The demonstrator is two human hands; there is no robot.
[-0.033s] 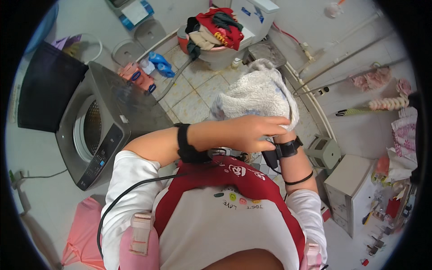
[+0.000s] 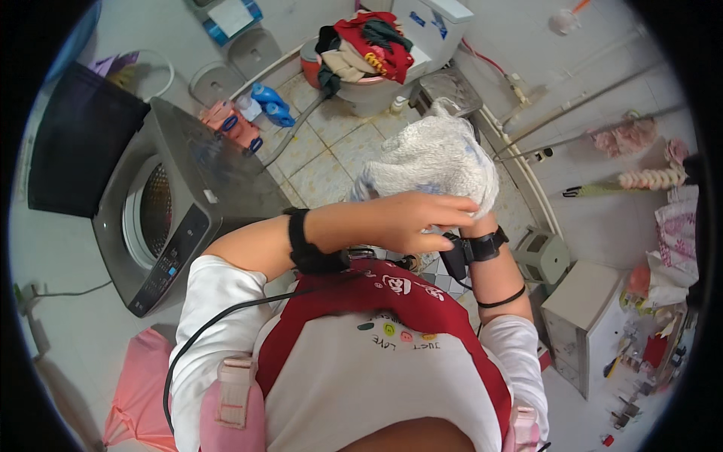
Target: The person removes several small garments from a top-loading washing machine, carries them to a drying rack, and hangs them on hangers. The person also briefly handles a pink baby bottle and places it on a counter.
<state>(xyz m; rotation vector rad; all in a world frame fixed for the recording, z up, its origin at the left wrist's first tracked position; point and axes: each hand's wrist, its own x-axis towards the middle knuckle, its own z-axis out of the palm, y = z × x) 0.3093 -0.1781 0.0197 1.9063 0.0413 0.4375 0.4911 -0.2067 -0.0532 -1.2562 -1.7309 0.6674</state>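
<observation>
A crumpled white-grey towel (image 2: 433, 154) is held up at chest height over the tiled floor. My left hand (image 2: 407, 218) reaches across my body and pinches the towel's lower edge. My right hand (image 2: 477, 224) is buried in the cloth from below. Only its wrist shows, with a black watch and a thin black band further down the forearm. A black wristband sits on my left wrist. A black cable runs over my white and red shirt.
A grey top-loading washing machine (image 2: 173, 218) stands at my left with its dark lid (image 2: 83, 151) raised. A toilet (image 2: 376, 90) ahead is piled with clothes (image 2: 369, 41). Blue bottles (image 2: 267, 102) sit on the floor. A small white cabinet (image 2: 595, 316) stands at the right.
</observation>
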